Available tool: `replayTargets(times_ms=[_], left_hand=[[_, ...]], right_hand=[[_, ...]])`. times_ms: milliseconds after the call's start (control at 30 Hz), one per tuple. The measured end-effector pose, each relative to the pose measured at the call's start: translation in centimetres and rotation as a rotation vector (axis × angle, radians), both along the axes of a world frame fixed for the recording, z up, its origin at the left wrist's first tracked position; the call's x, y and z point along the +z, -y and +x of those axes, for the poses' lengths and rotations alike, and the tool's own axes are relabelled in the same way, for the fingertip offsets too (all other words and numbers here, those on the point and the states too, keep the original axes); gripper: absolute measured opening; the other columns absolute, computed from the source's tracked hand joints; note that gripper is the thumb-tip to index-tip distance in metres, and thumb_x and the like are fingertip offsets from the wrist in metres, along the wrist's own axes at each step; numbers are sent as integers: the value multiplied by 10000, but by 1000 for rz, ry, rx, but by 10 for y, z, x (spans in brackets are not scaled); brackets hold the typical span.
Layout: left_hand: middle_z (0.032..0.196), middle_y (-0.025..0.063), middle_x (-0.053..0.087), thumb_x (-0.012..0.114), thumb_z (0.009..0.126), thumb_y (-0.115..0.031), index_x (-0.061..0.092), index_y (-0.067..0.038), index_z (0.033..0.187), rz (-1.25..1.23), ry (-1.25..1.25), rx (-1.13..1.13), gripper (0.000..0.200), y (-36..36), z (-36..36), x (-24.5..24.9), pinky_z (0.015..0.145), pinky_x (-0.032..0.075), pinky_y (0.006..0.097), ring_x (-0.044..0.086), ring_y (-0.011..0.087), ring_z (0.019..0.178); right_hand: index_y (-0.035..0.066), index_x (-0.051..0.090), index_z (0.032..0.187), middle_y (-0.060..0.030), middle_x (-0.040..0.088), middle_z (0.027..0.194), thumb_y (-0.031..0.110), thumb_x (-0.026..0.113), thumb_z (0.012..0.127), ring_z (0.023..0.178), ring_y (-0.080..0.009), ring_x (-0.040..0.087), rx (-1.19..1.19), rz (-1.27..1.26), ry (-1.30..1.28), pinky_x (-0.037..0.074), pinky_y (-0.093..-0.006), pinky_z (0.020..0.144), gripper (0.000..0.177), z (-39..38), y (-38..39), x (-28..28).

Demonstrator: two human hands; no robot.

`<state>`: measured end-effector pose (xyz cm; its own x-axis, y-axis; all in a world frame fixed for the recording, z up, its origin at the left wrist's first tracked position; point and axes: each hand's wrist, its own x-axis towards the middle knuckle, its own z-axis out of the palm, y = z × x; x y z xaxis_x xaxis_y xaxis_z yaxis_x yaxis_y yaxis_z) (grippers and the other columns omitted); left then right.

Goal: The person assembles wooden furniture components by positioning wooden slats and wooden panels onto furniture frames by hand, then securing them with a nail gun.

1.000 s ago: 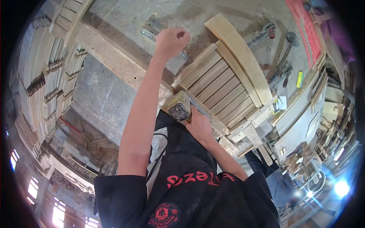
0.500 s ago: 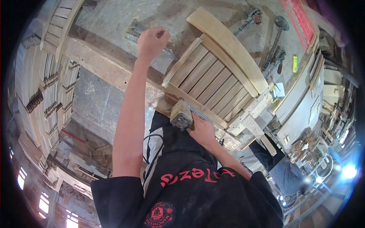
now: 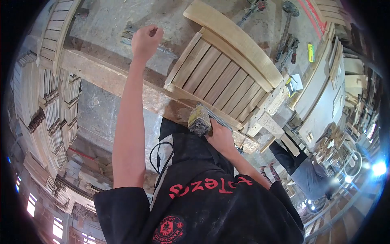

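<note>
My right hand [image 3: 221,139] grips a nail gun [image 3: 199,120] with a worn yellowish head, held at the near edge of a slatted wooden panel [image 3: 221,81]. Whether its nose touches the wood is hidden. The panel has several parallel slats and a wide curved top rail [image 3: 231,38], and lies on the workbench. My left hand [image 3: 146,42] is curled closed, raised left of the panel over a metal strip [image 3: 128,38] on the bench. What its fingers hold, if anything, cannot be made out.
A thick beam [image 3: 97,73] edges the bench. Clamps [image 3: 289,51], a hammer-like tool [image 3: 290,8] and a yellow item [image 3: 311,53] lie at the far right. Stacked wooden slats [image 3: 48,89] stand on the left, and boards [image 3: 321,97] on the right. A person [image 3: 310,177] is at lower right.
The view has shifted, so the panel sits further left and higher. My right hand and the nail gun have moved right along its near edge. My left hand has shifted slightly left, still closed.
</note>
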<state>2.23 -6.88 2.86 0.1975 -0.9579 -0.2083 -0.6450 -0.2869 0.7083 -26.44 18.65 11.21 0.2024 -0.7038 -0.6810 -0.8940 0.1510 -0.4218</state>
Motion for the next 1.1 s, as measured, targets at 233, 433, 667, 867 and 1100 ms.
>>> replayTargets(times_ms=[233, 433, 667, 867, 1100], left_hand=[[715, 95, 674, 628, 812, -346, 699, -58, 849, -13, 29, 4, 300, -1, 0, 1, 644, 481, 372, 645, 268, 677], [679, 92, 653, 627, 837, -321, 690, -44, 855, -52, -57, -1, 284, 0, 0, -4, 615, 464, 342, 622, 226, 622], [594, 47, 575, 615, 853, -312, 668, -28, 827, -12, -35, -27, 289, 0, 1, 2, 556, 404, 311, 492, 143, 541], [603, 51, 578, 606, 858, -316, 663, -17, 825, 11, -68, 15, 306, 0, 1, 0, 556, 403, 308, 489, 127, 546], [606, 40, 575, 605, 855, -310, 659, -12, 823, 13, -99, 31, 305, 0, 0, 2, 559, 403, 301, 482, 115, 554]], right_hand=[[31, 465, 1241, -217, 661, 922, 207, 727, 695, 818, -412, 646, 6, 21, 2, 530, -479, 706, 630, -22, -18, 7], [41, 470, 1265, -206, 659, 927, 117, 692, 625, 814, -411, 644, -51, 32, -134, 528, -478, 709, 681, -73, -57, 5], [81, 466, 1303, -210, 664, 866, 142, 714, 631, 788, -411, 648, -128, 0, -186, 527, -492, 693, 719, -109, -80, 0], [91, 445, 1327, -214, 665, 865, 173, 728, 643, 793, -420, 646, -99, 75, -191, 531, -492, 712, 745, -114, -74, 6], [96, 463, 1314, -227, 662, 849, 189, 725, 649, 795, -424, 644, -128, 56, -179, 526, -504, 715, 721, -111, -73, -1]])
